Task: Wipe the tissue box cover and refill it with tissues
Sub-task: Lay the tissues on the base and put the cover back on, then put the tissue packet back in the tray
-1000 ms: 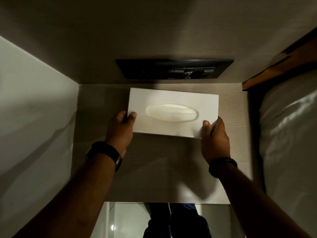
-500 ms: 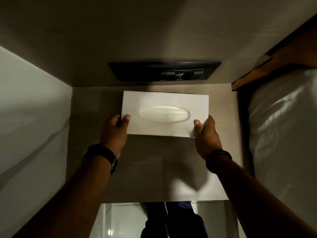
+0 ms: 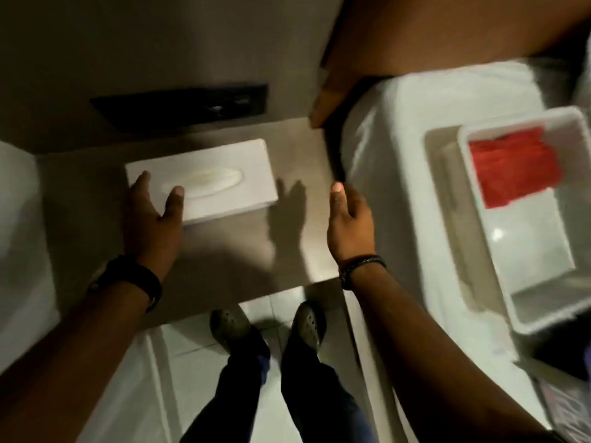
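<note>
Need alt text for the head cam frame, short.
Seen from above, a person's left hand rests open on a white tissue box cover lying on a small grey table, while the right hand hovers open beside it, holding nothing. To the right, a white bin holds a red cloth; the picture is motion-blurred.

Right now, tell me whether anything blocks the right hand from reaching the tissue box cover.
Nothing visible does. Only bare tabletop lies between the open right hand and the tissue box cover, where the left hand rests.
</note>
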{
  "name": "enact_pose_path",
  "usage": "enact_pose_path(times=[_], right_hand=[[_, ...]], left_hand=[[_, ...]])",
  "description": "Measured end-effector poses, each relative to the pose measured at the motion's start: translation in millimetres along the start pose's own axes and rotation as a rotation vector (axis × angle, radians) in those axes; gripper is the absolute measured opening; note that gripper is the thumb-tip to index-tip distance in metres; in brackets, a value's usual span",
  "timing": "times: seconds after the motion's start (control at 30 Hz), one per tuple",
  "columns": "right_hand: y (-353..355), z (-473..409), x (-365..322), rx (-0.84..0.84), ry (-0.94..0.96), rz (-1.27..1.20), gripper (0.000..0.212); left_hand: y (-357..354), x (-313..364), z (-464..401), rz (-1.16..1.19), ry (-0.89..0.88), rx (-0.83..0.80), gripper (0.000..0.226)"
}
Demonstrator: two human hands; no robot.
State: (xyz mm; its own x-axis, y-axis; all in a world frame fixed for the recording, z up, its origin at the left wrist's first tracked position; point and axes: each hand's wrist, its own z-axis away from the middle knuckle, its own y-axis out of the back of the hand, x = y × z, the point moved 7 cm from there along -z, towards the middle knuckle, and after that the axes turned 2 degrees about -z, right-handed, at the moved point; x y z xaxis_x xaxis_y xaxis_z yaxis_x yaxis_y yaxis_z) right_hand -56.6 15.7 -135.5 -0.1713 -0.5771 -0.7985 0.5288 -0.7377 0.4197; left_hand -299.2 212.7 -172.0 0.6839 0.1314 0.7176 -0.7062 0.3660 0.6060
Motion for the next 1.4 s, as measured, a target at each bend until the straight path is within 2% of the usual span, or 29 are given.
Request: enact_pose_path(times=[0.17, 0.27, 0.37, 0.47, 0.53, 0.57, 0.63, 0.7, 0.77, 0.83, 1.0, 1.13, 1.27, 1.4], right_hand=[[97.6, 36.0, -9.2, 0.087, 0.052, -0.133, 0.043], [183.5, 57.8, -3.1, 0.181, 0.153, -0.216, 0.032], [298.6, 85.1, 22.5, 0.341, 0.248, -0.229, 0.023], [410.7, 108.7, 52.8, 0.555, 0.327, 0.004, 0.027], [458.6, 97.5, 76.0, 0.539, 0.299, 0.215, 0.038], [469.7, 83.4, 90.7, 0.457, 0.233, 0.31, 0.047], [467.7, 56.6, 119.0, 0.19, 0.061, 0.369, 0.064], [457.8, 44.5, 140.0, -0.021, 0.009, 0.361, 0.066], [453.1, 45.1, 152.5, -0.09, 0.082, 0.401, 0.054], [452.9, 52.1, 164.4, -0.118, 0.129, 0.33, 0.044], [442.4, 65.7, 190.7, -0.279, 0.094, -0.164, 0.039], [447.2, 67.4, 184.7, -0.205, 0.062, -0.373, 0.049], [459.4, 89.0, 151.2, -0.067, 0.225, -0.398, 0.029], [452.4, 119.0, 119.8, -0.032, 0.358, -0.434, 0.02]], left_hand=[[-75.8, 45.5, 133.0, 0.186, -0.053, -0.188, 0.034], [-125.4, 66.4, 221.0, 0.265, -0.059, -0.37, 0.016], [-176.7, 93.9, 316.2, 0.214, -0.121, -0.558, 0.008], [-216.4, 121.0, 401.0, 0.211, -0.176, -0.658, 0.009], [-244.0, 137.2, 443.9, 0.244, -0.163, -0.69, 0.004], [-257.3, 144.6, 457.6, 0.263, -0.133, -0.7, 0.01], [-281.3, 156.6, 471.3, 0.307, -0.069, -0.707, 0.03], [-300.1, 176.9, 475.6, 0.392, -0.087, -0.689, 0.037], [-311.2, 192.4, 473.9, 0.476, -0.135, -0.657, 0.039], [-318.6, 193.4, 469.0, 0.5, -0.121, -0.615, 0.042], [-330.3, 174.6, 461.5, 0.534, -0.009, -0.686, 0.032], [-323.4, 186.0, 462.2, 0.602, -0.037, -0.728, 0.036], [-290.9, 208.8, 464.0, 0.561, -0.132, -0.77, 0.047], [-241.8, 238.5, 460.1, 0.417, -0.35, -0.799, 0.043]])
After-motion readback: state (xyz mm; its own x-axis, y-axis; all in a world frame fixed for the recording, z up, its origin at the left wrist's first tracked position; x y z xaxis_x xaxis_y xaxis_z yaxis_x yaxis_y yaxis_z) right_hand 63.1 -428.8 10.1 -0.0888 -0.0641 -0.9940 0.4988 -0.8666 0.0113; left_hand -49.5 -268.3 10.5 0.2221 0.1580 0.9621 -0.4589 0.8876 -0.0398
